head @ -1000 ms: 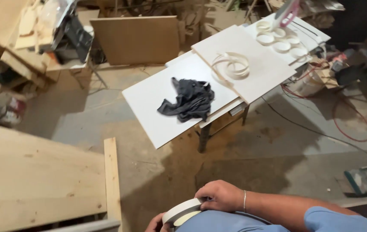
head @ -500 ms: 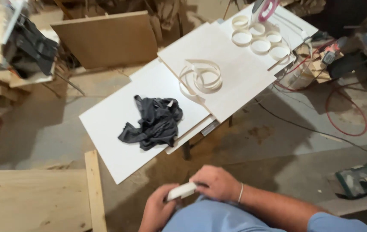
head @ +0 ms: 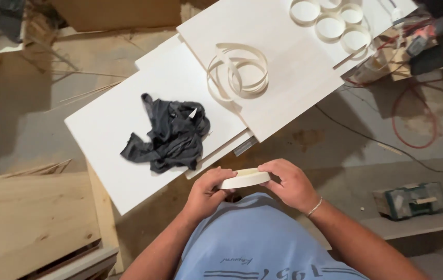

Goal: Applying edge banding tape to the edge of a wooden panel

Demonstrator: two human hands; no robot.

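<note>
Surface: white panels (head: 144, 103) stacked on a stand, over a dusty concrete floor (head: 19, 114).
Around: dark rag (head: 167, 135), loose edge-banding coil (head: 239, 70), red cable (head: 413, 111).
Hands: left hand (head: 206, 192) and right hand (head: 289, 181) both clamped on a cream tape roll (head: 245, 178), held at the chest.

left hand (head: 208, 192) joined right hand (head: 289, 184) | tape roll (head: 244, 178) now flat

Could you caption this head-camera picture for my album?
Both hands, left hand and right hand, hold a white tape roll near white boards bearing a dark rag.
</note>
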